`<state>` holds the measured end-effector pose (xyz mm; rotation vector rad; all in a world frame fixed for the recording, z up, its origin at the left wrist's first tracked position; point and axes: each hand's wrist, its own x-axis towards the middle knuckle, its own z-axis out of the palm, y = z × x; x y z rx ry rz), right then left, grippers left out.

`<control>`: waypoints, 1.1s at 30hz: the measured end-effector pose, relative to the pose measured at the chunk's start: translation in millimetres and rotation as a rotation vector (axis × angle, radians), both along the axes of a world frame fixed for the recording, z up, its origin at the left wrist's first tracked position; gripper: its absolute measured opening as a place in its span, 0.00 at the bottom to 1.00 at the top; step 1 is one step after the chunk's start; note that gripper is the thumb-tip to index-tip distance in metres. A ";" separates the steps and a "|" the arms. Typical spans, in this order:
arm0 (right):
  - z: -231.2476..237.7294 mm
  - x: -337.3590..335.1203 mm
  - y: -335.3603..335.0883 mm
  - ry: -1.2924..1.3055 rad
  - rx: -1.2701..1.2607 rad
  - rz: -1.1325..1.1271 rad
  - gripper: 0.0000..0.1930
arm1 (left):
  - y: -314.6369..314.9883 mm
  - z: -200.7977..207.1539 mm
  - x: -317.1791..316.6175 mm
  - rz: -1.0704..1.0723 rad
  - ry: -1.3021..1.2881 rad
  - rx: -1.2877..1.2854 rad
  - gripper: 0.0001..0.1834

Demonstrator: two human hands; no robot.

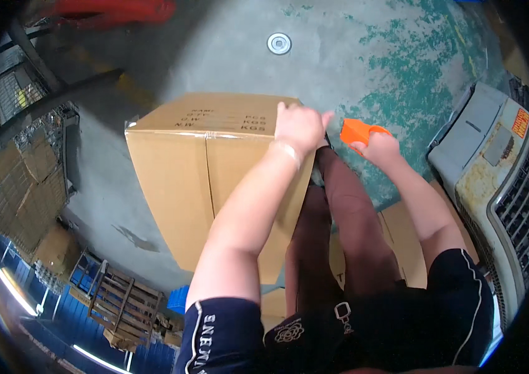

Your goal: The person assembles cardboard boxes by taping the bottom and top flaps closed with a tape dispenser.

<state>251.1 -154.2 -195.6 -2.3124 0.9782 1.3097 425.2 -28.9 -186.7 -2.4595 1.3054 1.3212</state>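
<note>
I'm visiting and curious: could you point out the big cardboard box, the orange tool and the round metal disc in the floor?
Cardboard box (pixel 199 171): head view, on its side, by the seam.
Orange tool (pixel 355 132): head view, on its wide body.
Metal disc (pixel 278 43): head view, on its centre.

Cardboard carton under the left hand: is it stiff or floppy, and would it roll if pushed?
The cardboard carton looks fairly stiff, given its flat faces and crisp edges. Being boxy, it would probably slide or tip rather than roll.
</note>
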 end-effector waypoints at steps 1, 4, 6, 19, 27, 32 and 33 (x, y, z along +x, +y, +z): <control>2.8 -5.0 3.5 -0.016 0.004 0.011 0.28 | -2.3 -3.8 3.5 -0.027 -0.002 0.095 0.21; 11.7 -14.5 13.9 -0.172 -0.010 -0.063 0.29 | 2.5 -35.5 14.1 -0.140 0.007 0.203 0.26; 22.9 -1.2 13.1 -0.071 0.055 -0.340 0.27 | 22.0 -49.6 28.5 -0.181 -0.325 -0.025 0.28; 36.2 10.0 47.9 -0.638 0.462 -1.193 0.17 | 255.0 2.4 230.3 0.313 -0.496 0.168 0.33; 48.1 49.7 28.2 -0.692 0.374 -1.075 0.16 | 101.4 43.6 80.4 0.092 0.259 0.104 0.43; 84.1 107.8 25.1 -0.788 0.391 -0.423 0.16 | 83.8 67.7 -112.4 0.589 0.355 -0.926 0.30; 88.7 131.0 34.5 -0.907 0.352 -0.191 0.17 | 93.0 85.2 -132.9 0.949 0.678 -0.801 0.31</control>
